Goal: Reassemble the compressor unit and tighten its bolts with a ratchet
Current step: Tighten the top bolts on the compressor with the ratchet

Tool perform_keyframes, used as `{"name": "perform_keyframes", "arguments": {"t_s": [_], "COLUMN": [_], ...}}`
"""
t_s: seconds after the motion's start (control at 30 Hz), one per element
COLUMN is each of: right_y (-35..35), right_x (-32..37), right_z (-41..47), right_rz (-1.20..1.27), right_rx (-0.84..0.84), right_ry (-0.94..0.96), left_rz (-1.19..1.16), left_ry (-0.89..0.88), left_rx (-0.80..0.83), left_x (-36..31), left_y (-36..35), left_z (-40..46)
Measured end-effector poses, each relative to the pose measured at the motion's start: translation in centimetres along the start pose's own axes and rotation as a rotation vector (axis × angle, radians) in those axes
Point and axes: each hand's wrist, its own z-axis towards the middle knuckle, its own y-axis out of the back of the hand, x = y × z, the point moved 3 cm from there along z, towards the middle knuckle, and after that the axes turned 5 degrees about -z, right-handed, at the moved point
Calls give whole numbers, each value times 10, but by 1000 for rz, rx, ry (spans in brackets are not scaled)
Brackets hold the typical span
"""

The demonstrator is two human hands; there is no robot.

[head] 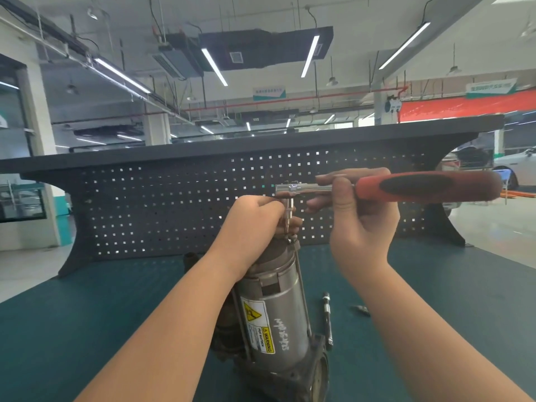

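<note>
The grey cylindrical compressor unit (278, 311) stands upright on the green bench mat, a yellow warning label on its side. My left hand (255, 221) grips its top end and steadies the ratchet's bit (289, 216), which points down onto a bolt at the top of the unit. My right hand (356, 210) pinches the metal shaft of the ratchet (420, 187), whose red and black handle sticks out to the right. The bolt head is mostly hidden behind my left fingers.
A long extension bar (327, 320) and a small bit (361, 309) lie on the green mat (116, 309) to the right of the unit. A dark pegboard panel (174, 204) stands along the bench's back edge. A white car is parked at far right.
</note>
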Motion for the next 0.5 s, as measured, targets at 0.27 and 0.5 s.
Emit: {"name": "perform_keyframes", "arguments": {"t_s": [0.27, 0.5], "right_y": [4, 2], "right_x": [-6, -4], "right_z": [1, 2], "right_rz": [-22, 8], "right_rx": [-13, 0], "right_ry": [31, 75], "left_rz": [225, 331], "left_ry": [-116, -247], "left_rx": [-155, -163], "left_x": [1, -5], "left_y": [5, -1], "left_z": [2, -4]}}
